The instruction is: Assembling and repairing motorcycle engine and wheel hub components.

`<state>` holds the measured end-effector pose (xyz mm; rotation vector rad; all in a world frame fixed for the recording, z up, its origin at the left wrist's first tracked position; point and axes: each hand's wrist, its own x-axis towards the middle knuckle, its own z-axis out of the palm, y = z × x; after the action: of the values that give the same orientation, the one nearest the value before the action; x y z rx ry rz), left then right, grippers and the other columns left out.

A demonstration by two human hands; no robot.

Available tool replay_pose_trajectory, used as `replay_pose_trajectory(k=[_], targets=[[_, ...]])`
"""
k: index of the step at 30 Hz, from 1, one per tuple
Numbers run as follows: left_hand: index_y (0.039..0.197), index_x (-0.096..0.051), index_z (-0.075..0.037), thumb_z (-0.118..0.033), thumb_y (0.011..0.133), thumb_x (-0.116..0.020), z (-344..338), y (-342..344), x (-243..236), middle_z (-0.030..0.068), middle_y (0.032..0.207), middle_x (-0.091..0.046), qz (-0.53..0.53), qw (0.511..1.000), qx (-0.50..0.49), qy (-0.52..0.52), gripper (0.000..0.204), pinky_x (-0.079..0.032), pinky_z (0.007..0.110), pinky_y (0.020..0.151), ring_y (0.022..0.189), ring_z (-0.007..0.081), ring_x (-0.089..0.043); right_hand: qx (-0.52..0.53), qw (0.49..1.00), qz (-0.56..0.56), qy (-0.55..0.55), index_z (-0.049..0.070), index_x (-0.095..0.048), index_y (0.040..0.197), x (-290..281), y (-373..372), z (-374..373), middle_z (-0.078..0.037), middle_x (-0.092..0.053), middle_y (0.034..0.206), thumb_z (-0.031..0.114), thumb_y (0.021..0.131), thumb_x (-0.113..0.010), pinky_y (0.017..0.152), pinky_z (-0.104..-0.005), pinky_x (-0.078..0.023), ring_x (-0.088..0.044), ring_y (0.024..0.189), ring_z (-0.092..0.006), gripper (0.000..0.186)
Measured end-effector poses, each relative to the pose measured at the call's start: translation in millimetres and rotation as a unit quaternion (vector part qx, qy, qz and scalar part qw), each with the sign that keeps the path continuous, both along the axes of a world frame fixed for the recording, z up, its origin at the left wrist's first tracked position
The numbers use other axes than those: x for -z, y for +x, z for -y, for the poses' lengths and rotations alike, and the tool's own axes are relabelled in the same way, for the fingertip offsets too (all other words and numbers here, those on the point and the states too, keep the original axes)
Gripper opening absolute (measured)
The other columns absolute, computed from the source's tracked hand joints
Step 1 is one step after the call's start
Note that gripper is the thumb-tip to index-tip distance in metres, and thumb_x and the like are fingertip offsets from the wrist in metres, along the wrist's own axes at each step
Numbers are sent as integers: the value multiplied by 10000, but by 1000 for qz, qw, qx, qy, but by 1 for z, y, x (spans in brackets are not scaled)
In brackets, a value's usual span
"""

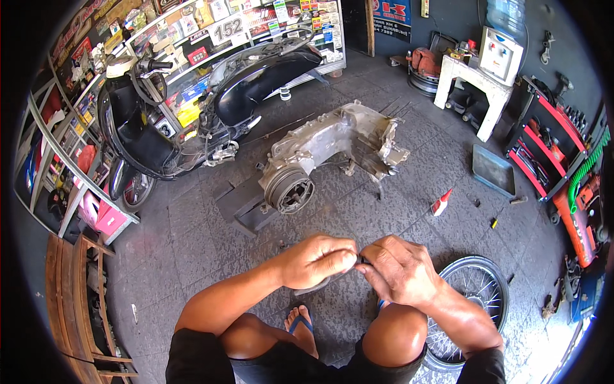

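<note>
Small dark part [362, 261]: pinched between your two hands, just above your knees, over the floor; too small to tell what kind it is.
Left hand [318, 259]: fingers curled together, tips clamped on the part's left end.
Right hand [396, 269]: fingers bunched together, thumb & forefinger closed on the part's right end; both hands touch at the fingertips.
Grey curved piece [320, 285]: shows just below your left hand; can't tell if the hand touches it.
Engine case [332, 150]: grey metal, lies on the floor ahead of you, round clutch end toward you, well apart from the hands.
Glue bottle [440, 203]: white w/ red cap, stands tilted on the floor right of the engine.
Screwdriver [494, 222]: small, yellow grip, on the floor near the bottle.
Tray [492, 169]: grey-blue, rectangular, on the floor at right.
Spoked wheel [476, 288]: lies flat by your right knee.
Scooter [192, 102]: black, parked at upper left, in front of the glass display shelf.
Signs & packages: white rectangular number card [228, 29] on top of the shelf; rows of small coloured boxes and labels inside it; blue & red sign [391, 13] on the back wall, top centre.
Water dispenser [502, 51]: white, w/ blue bottle on top, sits on a white table [470, 80] at upper right.
Tool rack [543, 144]: red & black, far right.
</note>
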<state>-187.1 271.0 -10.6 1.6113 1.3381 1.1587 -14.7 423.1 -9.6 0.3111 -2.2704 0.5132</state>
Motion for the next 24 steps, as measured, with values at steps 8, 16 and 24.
replay_pose_trajectory(k=[8,16,24], targets=[[708,-542,-39,-122,844,-672,9,30,-40,92,654,-475,-152,959,77,224,206,-424,413,558,606,280,-498,-308,873,322,-198,20,-565,760,-12,57,-7,-105,-520,628,151,942,-579,488,-417,-443,-554,529,-309,225],[902,-542,20,-358,1044,-485,33,-12,-15,105,843,-546,-24,994,-92,60,408,-454,316,725,802,193,-522,43,876,217,-429,-40,-673,938,-9,102,-25,-92,-623,770,114,946,-641,574,-272,-517,-633,627,-152,157],[963,-586,11,-424,1045,-470,33,-10,-7,132,915,-606,92,991,-72,67,458,-437,301,691,850,195,-565,4,830,133,-542,-10,-709,1034,-1,49,3,-26,-633,803,64,893,-709,559,-213,-417,-545,631,-50,159]])
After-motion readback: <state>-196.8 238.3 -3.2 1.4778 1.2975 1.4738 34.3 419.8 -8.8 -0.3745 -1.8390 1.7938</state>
